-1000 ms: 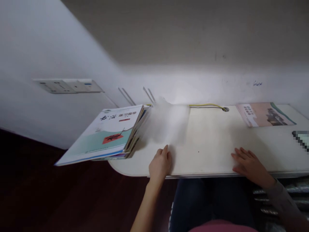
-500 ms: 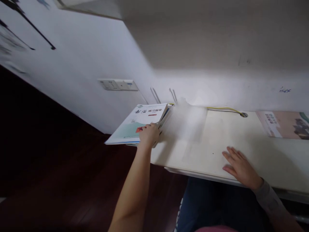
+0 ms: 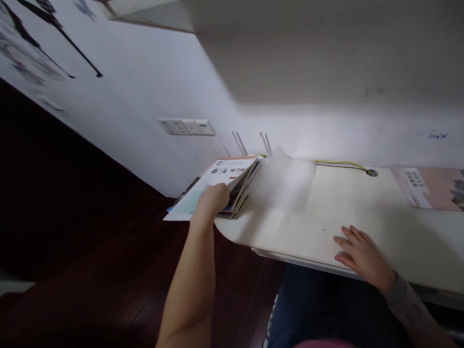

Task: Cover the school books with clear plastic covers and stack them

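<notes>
**A:** Right up front, the left hand [image 3: 212, 203] is curled over the near edge of a thick stack of soft-cover workbooks [image 3: 232, 186]. The fingertips are tucked out of sight, and the top cover bows upward under that grip.

**B:** And the right hand [image 3: 362, 253]?

**A:** Open, fingers spread, lying flat on the cream-white desk [image 3: 290, 237], well apart from the stack and just above the dark blue trousers [image 3: 319, 304].

**B:** How would that stack handle?

**A:** I'd call it fairly heavy together but floppy. Those thin, glossy covers could slide over each other, so it wants holding low, through the full thickness of the pile.

**B:** Where's it lying?

**A:** On the desk's rounded corner, beside the left hand's wrist. A white and pale teal calligraphy workbook [image 3: 206, 186] sits on top, jutting past the desk edge over the dark wooden floor [image 3: 90, 232].

**B:** Further back?

**A:** A thin yellow cable [image 3: 342, 163] runs to a round grommet [image 3: 371, 172], a pinkish booklet [image 3: 427, 188] lies far right, and a white wall socket panel [image 3: 186, 127] sits above. The pale blur beside the stack? Can't make it out.
</notes>
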Tool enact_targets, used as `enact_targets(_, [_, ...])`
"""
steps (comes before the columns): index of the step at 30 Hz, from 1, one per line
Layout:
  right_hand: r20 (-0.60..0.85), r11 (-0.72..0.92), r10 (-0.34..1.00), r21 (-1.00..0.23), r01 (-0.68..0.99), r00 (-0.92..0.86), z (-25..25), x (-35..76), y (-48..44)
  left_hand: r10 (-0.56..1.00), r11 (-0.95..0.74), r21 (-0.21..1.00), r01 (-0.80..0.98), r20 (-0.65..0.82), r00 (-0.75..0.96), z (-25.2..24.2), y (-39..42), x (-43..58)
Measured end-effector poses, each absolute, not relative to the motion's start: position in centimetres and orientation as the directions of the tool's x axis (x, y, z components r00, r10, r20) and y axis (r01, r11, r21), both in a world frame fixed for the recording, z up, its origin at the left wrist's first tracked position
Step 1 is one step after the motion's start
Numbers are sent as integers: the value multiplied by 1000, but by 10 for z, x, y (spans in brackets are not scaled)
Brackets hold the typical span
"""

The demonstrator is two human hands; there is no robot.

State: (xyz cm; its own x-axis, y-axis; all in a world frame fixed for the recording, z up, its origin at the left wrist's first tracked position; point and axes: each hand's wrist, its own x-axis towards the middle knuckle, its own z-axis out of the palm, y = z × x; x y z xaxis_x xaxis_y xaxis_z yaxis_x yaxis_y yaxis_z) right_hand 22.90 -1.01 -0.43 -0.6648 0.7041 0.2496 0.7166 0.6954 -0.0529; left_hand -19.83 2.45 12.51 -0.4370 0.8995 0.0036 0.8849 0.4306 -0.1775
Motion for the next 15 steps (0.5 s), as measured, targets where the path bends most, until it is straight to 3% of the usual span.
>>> enact_targets(9, [305,685,704,-57,726,-641,-8,234,-10,763,630,-92,771,257,-593,137,25,-171])
enact_targets(13, [325,650,730,-58,758,-601,-15,244,-6,653,681,-12,733,464,-599,175,-10,-154])
enact_targets(15, [310,641,742,-67,765,-594,-16,248,-4,599,622,79,779,592,-539,190,-26,-140])
